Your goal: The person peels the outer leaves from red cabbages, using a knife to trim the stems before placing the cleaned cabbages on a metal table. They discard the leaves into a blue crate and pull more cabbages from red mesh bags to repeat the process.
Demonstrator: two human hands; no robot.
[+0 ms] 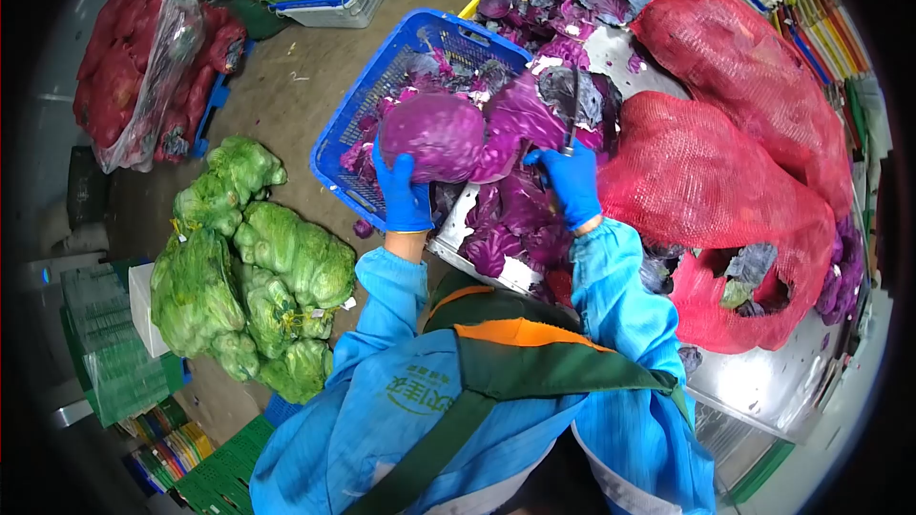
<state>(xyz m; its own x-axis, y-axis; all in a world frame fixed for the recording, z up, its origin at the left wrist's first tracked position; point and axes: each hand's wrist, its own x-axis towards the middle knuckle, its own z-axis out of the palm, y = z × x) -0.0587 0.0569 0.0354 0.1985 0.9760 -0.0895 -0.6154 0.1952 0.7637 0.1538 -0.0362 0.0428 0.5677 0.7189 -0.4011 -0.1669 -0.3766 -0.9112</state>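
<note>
In a blue glove, my left hand [405, 193] is closed on the lower left side of a large purple cabbage [432, 137]. My gloved right hand [571, 181] grips a knife [573, 110], whose thin dark blade points up and away from me. Between the hands a loose purple leaf [520, 124] spreads out beside the cabbage. Behind the cabbage stands a blue basket [334, 124] holding leaf trimmings. More purple leaves [506, 229] lie on the metal table [456, 219] below and between my hands.
Red mesh sacks [706, 191] fill the right side of the table. Net bags of green cabbages [286, 267] lie on the floor at left. Wrapped red sacks [124, 67] stand at upper left, and stacked crates [334, 0] at the top.
</note>
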